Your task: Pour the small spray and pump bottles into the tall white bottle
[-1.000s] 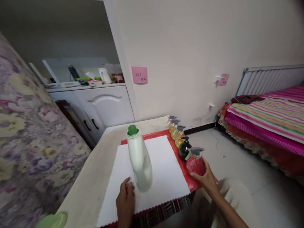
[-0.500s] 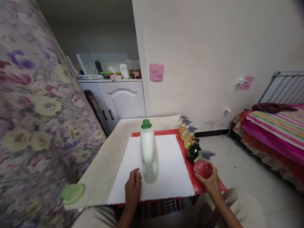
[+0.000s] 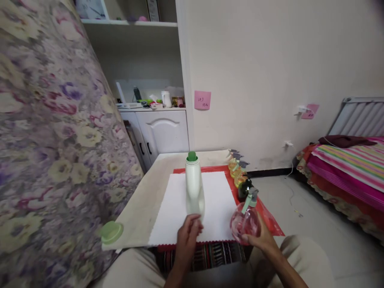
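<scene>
My right hand (image 3: 262, 237) is wrapped round a round, clear-pink spray bottle (image 3: 244, 224) with a grey and pale green trigger top. That bottle is tilted a little, off the red sheet, near the front right corner of the white mat. A tall pale green jug (image 3: 193, 184) stands upright on the mat, a darker green spout in its uncovered mouth. Just in front of its base is my left hand (image 3: 189, 236), fingers loosely bent and nothing visible in them. Whether it touches the jug I cannot tell. A green cap (image 3: 111, 232) lies at the table's front left corner.
A dark round bottle (image 3: 245, 189) and several yellow spray bottles (image 3: 240, 176) form a row along the red sheet (image 3: 267, 218) at the right. Under the jug lies the white mat (image 3: 168, 216). A floral curtain (image 3: 75, 152) hangs left; a bed (image 3: 345, 168) stands right.
The pink spray bottle has come up off the red sheet, leftward and toward me, turning in my right hand. My left hand moved right, in front of the jug. The view has shifted.
</scene>
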